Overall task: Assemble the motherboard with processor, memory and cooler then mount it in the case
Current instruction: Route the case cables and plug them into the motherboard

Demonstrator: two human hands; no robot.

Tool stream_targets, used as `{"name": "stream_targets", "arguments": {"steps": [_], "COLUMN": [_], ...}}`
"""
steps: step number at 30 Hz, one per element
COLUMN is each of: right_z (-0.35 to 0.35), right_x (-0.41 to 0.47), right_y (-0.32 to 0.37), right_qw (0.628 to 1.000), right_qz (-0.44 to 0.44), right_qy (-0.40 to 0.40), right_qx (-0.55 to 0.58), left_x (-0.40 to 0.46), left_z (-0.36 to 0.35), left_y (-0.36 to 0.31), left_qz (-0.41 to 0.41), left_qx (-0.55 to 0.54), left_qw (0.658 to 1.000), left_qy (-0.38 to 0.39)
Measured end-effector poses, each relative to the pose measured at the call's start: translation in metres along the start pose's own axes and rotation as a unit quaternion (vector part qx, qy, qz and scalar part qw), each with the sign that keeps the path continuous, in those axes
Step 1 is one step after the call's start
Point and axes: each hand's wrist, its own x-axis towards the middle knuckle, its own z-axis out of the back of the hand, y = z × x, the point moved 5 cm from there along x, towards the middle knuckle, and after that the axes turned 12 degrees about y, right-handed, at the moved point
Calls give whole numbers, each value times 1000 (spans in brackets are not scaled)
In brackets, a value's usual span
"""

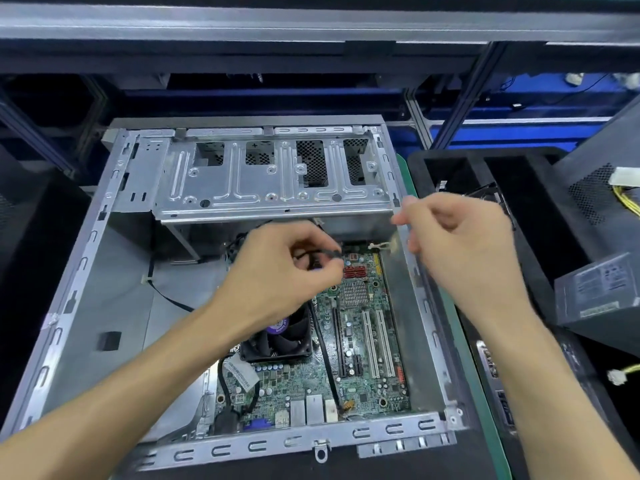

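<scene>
Motherboard [360, 344] in case [114, 271], left hand [277, 268] pinching black cable [320, 253]

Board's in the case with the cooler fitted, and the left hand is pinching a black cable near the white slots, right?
Not quite. In the head view the left hand pinches the black cable near the red connectors, not the white slots. The board is in the case, cooler fitted.

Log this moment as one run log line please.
motherboard in case | cooler fitted | left hand pinches black cable | right hand curled above case edge, blurred
</scene>
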Motion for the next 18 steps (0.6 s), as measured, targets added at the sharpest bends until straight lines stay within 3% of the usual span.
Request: {"name": "stream_targets", "arguments": {"steps": [2,4,7,10,15,18], "right_z": [14,11,-9,-20,-22,-23], "right_x": [-1,-2,1,2,2,3], "right_y": [-8,-15,-31,-39,-43,-44], "right_qw": [995,992,997,999,995,991], "right_qz": [36,50,6,-38,-43,-43], "right_qy": [-81,-99,-28,13,18,17], "right_qx": [-44,-65,-77,18,92,125], "left_x": [6,17,39,54,71,76], "left_z": [-13,-19,-26,-46,-68,-73], "left_y": [7,5,2,3,-5,-2], "left_qz": [24,-5,-56,-89,-130,-142], "left_qx": [103,219,346,478,538,537], "left_qw": [993,975,936,870,826,820], "left_qy": [49,46,37,84,106,137]}}
